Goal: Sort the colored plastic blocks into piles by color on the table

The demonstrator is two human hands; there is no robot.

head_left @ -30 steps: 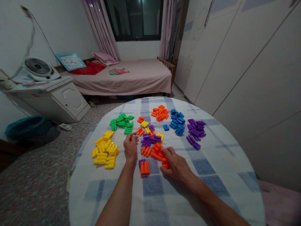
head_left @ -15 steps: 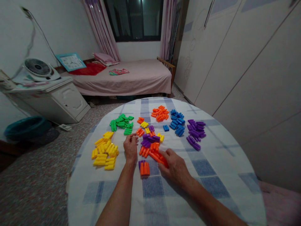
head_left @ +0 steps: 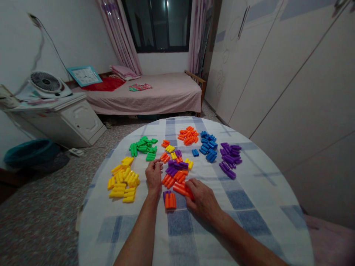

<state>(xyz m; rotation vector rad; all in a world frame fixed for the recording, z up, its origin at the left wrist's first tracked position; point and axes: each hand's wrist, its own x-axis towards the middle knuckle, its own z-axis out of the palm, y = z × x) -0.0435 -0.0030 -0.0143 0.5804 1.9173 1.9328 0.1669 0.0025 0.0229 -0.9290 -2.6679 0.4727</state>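
My right hand (head_left: pixel 203 195) is closed around some orange-red plastic pieces (head_left: pixel 181 189), joined tube shapes low on the tablecloth; its palm hides part of them. My left hand (head_left: pixel 154 176) rests on the cloth left of the mixed pile, fingers loosely bent and slightly apart, with nothing visible in them. Between the hands lie purple pieces (head_left: pixel 176 167) over more orange ones (head_left: pixel 168 181). Nearer to me, an orange block of pieces (head_left: pixel 170 201) sits against a purple one. Small yellow pieces (head_left: pixel 170 149) lie at the pile's far side.
Sorted heaps ring the round table (head_left: pixel 122 229): yellow (head_left: pixel 122 184), green (head_left: pixel 143 147), orange (head_left: pixel 188 135), blue (head_left: pixel 208 146) and purple (head_left: pixel 230 159). Beyond stand a bed (head_left: pixel 166 99), a white cabinet (head_left: pixel 80 118) with a fan (head_left: pixel 48 83), and a wardrobe (head_left: pixel 291 92).
My right hand has shifted slightly left with the orange-red pieces, which now lie closer to the orange pieces in the pile. The left hand stays in place. The view has tilted slightly.
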